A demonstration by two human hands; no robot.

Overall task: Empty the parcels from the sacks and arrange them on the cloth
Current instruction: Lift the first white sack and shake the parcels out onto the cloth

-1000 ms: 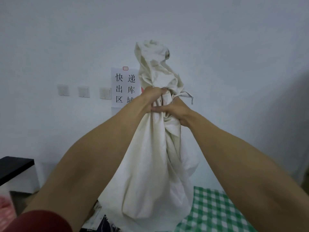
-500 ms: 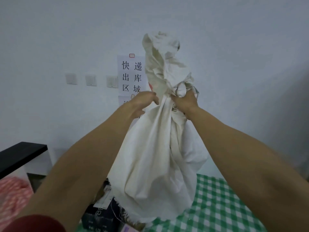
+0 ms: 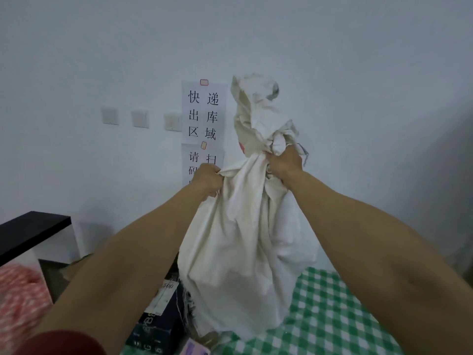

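Observation:
A white cloth sack (image 3: 245,252) hangs upside down in front of me, bunched at the top and flaring out below. My right hand (image 3: 284,166) grips the gathered fabric just under the knot. My left hand (image 3: 207,181) pinches a fold of the sack lower down on its left side. The sack's frayed lower edge hangs over a green-and-white checked cloth (image 3: 330,319). A dark parcel (image 3: 160,326) with a white label lies under the sack's left edge, and a pale purple parcel (image 3: 195,349) shows at the bottom.
A white wall with paper signs (image 3: 203,111) and three switches (image 3: 139,118) stands behind. A black shelf (image 3: 30,231) juts in at the left, above a red-and-white patterned bundle (image 3: 20,295). A brown box (image 3: 74,267) sits behind the parcels.
My hands have come apart: the left slid down and left along the sack, the right stays under the knot. The view has tilted down, and parcels now show under the sack.

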